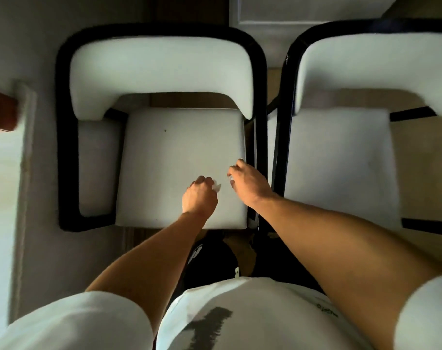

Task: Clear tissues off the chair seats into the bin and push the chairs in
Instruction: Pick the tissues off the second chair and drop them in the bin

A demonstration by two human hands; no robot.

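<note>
White scraps of tissue show at the fingertips of both your hands: your left hand (199,195) has its fingers curled around a small crumpled tissue (217,186) that pokes out past the knuckles, and your right hand (247,184) is curled too, with a sliver of white, the second tissue (230,178), just visible at its fingertips. How firmly either piece is held is hard to judge, since both are small and slightly blurred. Both hands hover low over the front right part of the seat (174,157) of the left chair (162,69), close to each other but apart.

To finish this pick well, close each pinch fully before you lift, because thin paper slips out of a loose hold; wad each piece into your palm so nothing trails. Then glance over the pale cushion, where white paper is easy to miss; a tiny dark speck (165,130) sits further back on it, though what it is cannot be told. The right chair (366,69) stands just beside, its seat showing no tissue from this angle. No bin is in view, so you will likely have to turn to find it. Once your hands are free, push from the backrests, keeping the black frames (261,137) from knocking together
</note>
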